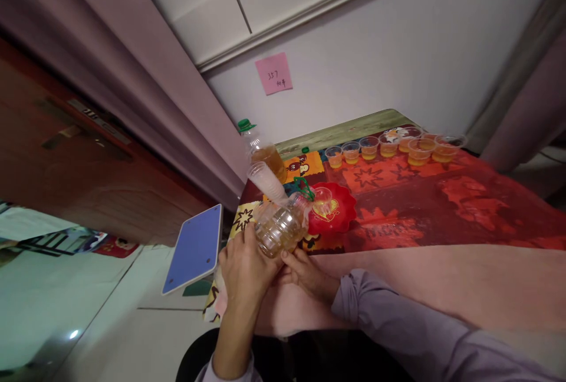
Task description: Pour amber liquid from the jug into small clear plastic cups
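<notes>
A clear plastic bottle [281, 230] with yellowish liquid lies tilted between my two hands, its neck toward the upper right. My left hand [248, 267] is wrapped round its lower left side. Under the bottle's base, my right hand [305, 271] holds it with thumb and fingers. The bottle's mouth is over a red scalloped plate [347, 214], where a clear plastic cup [322, 200] stands. A green ring-like piece [304, 188] is at the bottle's neck. Just beyond, a stack of clear cups [266, 181] leans beside the bottle.
A larger bottle with a green cap [269, 158] stands at the table's back left. Several cups with yellow liquid [389, 147] line the back edge. A small green cap [305, 150] lies near them. A blue board [194, 249] is left of the table.
</notes>
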`<state>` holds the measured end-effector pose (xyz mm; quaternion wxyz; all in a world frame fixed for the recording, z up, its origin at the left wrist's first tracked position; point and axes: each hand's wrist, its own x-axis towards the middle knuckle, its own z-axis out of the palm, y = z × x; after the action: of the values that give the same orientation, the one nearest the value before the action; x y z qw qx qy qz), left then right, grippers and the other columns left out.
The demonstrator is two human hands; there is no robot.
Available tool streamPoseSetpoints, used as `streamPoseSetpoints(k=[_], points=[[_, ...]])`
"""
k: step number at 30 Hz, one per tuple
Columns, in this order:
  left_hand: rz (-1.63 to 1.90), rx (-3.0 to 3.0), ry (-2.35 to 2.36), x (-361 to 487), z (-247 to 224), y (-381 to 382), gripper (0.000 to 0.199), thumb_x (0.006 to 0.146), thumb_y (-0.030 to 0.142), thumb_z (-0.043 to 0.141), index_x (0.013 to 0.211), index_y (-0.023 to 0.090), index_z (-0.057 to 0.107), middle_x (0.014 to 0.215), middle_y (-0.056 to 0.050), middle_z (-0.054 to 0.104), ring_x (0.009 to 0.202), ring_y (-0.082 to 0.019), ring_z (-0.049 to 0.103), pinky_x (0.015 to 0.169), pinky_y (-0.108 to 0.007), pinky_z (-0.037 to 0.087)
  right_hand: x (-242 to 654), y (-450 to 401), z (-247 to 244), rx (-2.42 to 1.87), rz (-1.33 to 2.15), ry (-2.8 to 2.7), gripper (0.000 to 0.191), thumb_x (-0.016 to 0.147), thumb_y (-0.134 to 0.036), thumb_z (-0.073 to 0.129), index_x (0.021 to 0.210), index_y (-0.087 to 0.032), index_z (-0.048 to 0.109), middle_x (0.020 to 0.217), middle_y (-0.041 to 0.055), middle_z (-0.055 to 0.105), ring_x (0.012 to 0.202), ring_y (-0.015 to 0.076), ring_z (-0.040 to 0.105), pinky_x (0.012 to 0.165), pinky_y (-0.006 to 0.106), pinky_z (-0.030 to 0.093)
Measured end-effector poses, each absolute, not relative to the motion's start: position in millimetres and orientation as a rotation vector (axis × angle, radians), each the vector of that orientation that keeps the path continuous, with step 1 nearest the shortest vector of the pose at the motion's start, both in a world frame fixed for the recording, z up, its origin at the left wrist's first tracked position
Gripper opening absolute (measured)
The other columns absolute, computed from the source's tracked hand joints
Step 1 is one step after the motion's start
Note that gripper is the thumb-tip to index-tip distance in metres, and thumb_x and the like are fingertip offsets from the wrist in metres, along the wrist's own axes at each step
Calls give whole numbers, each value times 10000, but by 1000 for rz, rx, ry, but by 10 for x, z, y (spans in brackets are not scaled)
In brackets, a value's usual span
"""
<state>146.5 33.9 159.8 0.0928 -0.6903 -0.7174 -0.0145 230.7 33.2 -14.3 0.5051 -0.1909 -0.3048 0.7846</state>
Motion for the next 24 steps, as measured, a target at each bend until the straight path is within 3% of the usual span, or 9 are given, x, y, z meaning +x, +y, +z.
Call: streamPoseSetpoints(k=[24], points=[[27,-2060,-2104,1545,1684,338,703,898,488,749,1507,160,618,1384,-212,753,1280,-402,701,1022,-477,484,2271,340,-157,-346,1931,-697,714,954,-783,765,1425,-267,616,1287,106,795,1083,282,817,1007,537,649]])
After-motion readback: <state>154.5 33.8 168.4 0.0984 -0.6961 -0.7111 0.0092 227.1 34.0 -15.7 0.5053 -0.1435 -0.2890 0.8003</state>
